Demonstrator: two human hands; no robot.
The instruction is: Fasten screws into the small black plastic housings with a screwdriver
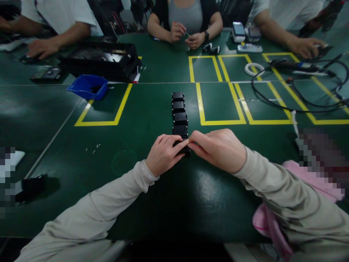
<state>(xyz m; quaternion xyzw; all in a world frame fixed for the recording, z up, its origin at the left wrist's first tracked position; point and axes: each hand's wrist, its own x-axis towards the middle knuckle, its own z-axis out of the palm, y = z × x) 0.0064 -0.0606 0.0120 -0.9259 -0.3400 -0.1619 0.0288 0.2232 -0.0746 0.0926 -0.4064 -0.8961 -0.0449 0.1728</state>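
Observation:
Several small black blocks (179, 106) with bright bits at their corners stand in a column down the middle of the green table. My left hand (163, 153) grips the nearest black block (186, 149), its fingers lying over the top and left side and hiding most of it. At that block's right edge, my right hand (218, 147) is closed in a pinch, its fingertips meeting those of my left hand. Whatever lies in that pinch is too small or hidden to make out. A few tiny pale pieces (96, 148) lie loose to the left.
A blue scoop-shaped bin (89, 87) sits at left, before stacked black trays (100, 60). Yellow tape outlines (223, 122) mark the table. Black cables (297, 107) and a white ring (254, 69) lie right. A black part (34, 185) rests near left. Co-workers' hands (195, 40) work opposite.

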